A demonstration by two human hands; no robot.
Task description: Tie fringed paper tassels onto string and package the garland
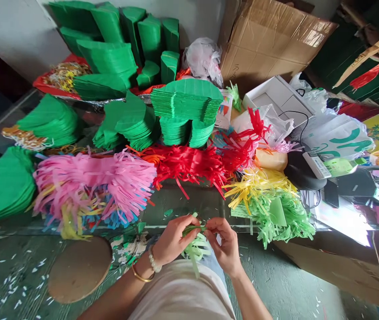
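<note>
In front of my body, at the table's near edge, my left hand (178, 235) pinches a light green paper tassel (196, 249) whose cut strips hang down below my fingers. My right hand (223, 242) is closed at the tassel's twisted darker end, thumb and fingertips pressed together just right of the left fingers. The fingers hide part of the twist. To the right lies a pile of fringed light green paper (278, 222), with yellow fringed paper (259, 184) behind it. Red fringed paper (189, 162) and pink fringed paper (92, 171) are heaped to the left.
Stacks of cut green paper (186, 100) stand along the back and left. A cardboard box (269, 40) and an open white box (278, 98) sit at back right. A black device (359, 184) lies on the right. A round stool (80, 269) is below left.
</note>
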